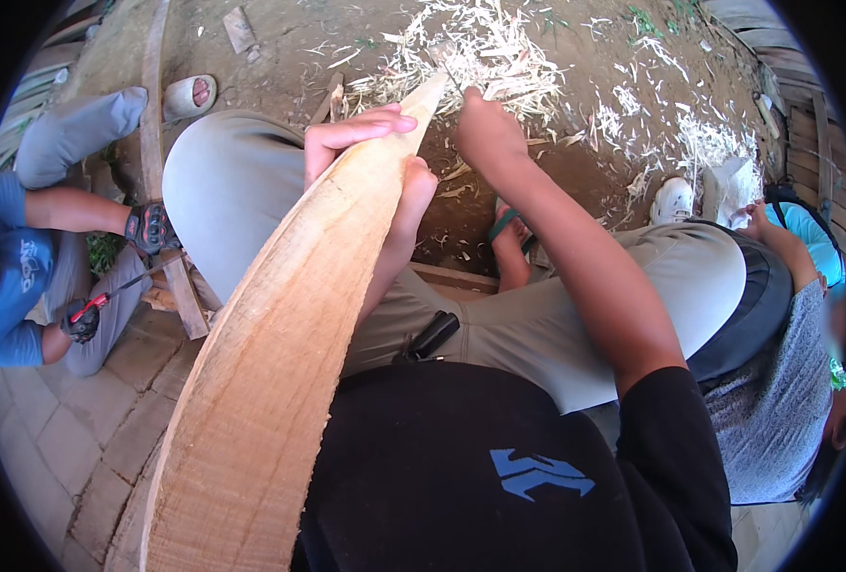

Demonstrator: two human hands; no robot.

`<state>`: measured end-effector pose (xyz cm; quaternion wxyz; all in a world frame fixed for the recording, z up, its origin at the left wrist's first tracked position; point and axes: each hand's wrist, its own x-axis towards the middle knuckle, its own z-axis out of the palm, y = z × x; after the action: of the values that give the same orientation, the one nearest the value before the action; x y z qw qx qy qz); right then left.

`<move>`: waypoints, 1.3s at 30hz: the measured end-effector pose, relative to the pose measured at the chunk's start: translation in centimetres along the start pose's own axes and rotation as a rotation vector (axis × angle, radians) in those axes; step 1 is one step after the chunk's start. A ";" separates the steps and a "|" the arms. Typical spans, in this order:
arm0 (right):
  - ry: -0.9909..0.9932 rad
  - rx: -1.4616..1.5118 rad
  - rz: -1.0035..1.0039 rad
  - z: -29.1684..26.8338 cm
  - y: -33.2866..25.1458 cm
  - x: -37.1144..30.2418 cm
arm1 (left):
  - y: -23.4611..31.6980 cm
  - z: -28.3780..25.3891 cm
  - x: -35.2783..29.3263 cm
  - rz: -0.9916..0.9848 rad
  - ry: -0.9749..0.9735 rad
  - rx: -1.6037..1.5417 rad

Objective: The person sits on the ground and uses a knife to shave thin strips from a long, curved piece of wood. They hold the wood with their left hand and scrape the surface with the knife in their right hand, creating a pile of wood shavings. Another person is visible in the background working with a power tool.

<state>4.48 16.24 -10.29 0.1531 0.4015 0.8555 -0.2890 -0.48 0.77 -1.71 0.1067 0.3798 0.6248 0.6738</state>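
While the plank rests on the lap: both hands work at its far tip.
Left hand [370, 153]: fingers clamped around the wooden plank [280, 343] near its narrow upper end, thumb on the right edge.
Right hand [485, 133]: fist closed just right of the tip, probably on a thin blade [449, 74], though that is hard to make out.
Plank: long, pale, curved, running from the lower left up to the tip.
Ground: wood shavings [499, 57] scattered beyond the tip.
Left side: another person's gloved hand [148, 229].
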 end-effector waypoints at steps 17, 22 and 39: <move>0.028 0.084 0.081 3.3 3.4 4.0 | -0.1 0.4 -0.1 0.011 0.043 0.065; 0.051 0.072 0.057 1.3 2.0 1.5 | 0.6 0.8 -0.3 -0.068 0.081 0.100; -0.008 -0.021 0.067 2.5 3.2 5.6 | -0.1 0.3 -0.1 0.024 -0.013 0.065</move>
<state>3.49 19.61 -16.20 0.1703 0.4272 0.8439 -0.2763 -0.28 0.92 -1.91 0.0901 0.3950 0.6410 0.6518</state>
